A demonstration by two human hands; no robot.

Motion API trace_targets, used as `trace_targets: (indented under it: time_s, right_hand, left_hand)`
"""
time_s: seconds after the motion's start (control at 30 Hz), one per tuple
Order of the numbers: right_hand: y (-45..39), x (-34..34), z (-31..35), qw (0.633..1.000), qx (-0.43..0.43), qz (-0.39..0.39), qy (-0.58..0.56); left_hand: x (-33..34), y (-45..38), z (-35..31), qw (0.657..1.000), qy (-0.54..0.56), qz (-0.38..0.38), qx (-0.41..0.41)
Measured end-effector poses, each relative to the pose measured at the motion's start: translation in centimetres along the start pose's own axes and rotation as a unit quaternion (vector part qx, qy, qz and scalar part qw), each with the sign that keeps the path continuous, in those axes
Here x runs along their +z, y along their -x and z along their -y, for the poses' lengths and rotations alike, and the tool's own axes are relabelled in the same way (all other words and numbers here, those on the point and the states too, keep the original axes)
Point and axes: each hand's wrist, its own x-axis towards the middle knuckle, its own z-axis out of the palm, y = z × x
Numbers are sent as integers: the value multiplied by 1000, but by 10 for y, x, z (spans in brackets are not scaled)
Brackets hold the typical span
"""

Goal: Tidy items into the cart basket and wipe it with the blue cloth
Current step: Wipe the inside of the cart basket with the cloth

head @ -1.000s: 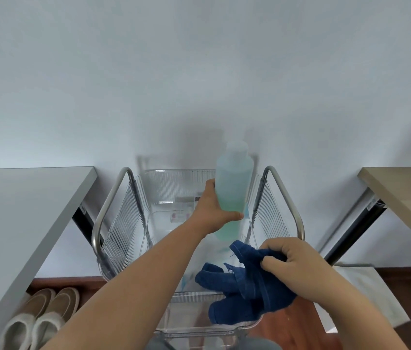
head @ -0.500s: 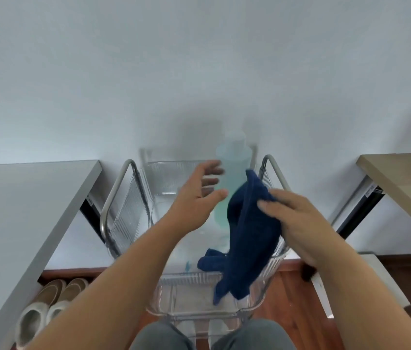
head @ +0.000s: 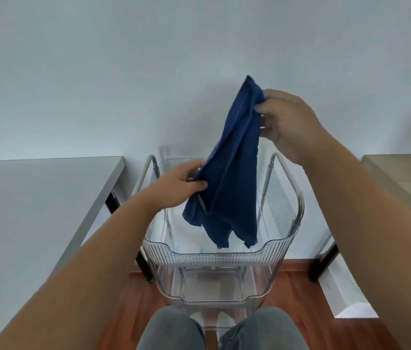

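Blue cloth (head: 232, 173), pinched high by the right hand (head: 285, 117) and low by the left hand (head: 181, 185), hangs bunched above the cart basket (head: 219, 256) and could wipe poorly unless spread

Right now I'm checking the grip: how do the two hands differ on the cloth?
The right hand is raised, pinching the cloth near its top corner; the left hand is lower, over the basket, gripping a side edge. The right hand reaches from the right, the left from the left. Both are closed on the cloth.
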Motion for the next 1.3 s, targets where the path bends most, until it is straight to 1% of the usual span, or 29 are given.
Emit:
trace_targets:
  time_s: [0.07,0.13,0.17,0.27,0.33,0.4,0.5,0.53,0.57,0.67,0.77,0.83,0.9,0.93,1.0,1.07,1.13,1.23,1.3]
  right_hand:
    - [-1,-9,-4,996,36,-44,63]
    - [0,-17,-14,985,71,-83,137]
    - [2,-20,-19,980,82,-96,155]
    - [9,-26,-31,978,96,-112,149]
    - [14,-29,-40,979,107,-105,140]
    - [21,-31,-51,973,125,-92,172]
    - [31,-33,-71,952,167,-70,246]
    - [33,-32,-76,946,180,-66,262]
    - [33,-31,-82,940,191,-66,275]
    - [32,-19,-98,915,211,-67,338]
    - [39,-2,-118,876,223,-53,425]
    - [47,10,-136,840,221,-13,495]
    - [55,21,-154,811,228,24,537]
    - [58,27,-163,798,237,39,552]
    - [60,38,-181,770,270,72,573]
    - [57,48,-198,748,327,91,571]
    - [52,55,-211,728,392,89,555]
    - [49,70,-227,717,487,62,496]
    - [47,83,-233,701,526,55,478]
  left_hand:
    - [-21,6,0,997,-67,-43,-20]
    - [-38,9,-5,988,-134,-76,-30]
    - [-45,9,-10,983,-157,-91,-28]
    - [-59,13,-22,971,-205,-126,4]
    - [-60,20,-27,964,-234,-128,20]
    - [-55,29,-25,962,-255,-95,13]
    - [-48,41,-16,964,-263,29,-37]
    - [-48,42,-13,963,-255,65,-58]
    - [-48,41,-10,961,-252,85,-76]
    - [-39,26,3,944,-288,105,-123]
    - [-18,13,22,903,-385,114,-151]
    - [-12,13,34,859,-492,79,-117]
    - [-16,15,41,820,-569,14,-64]
    - [-21,16,43,809,-586,-19,-48]
    - [-33,16,45,801,-591,-84,-38]
    - [-45,14,47,807,-572,-139,-47]
    - [-53,11,50,832,-525,-170,-57]
    - [-58,2,55,894,-403,-175,-86]
    - [-58,-2,58,932,-302,-169,-108]
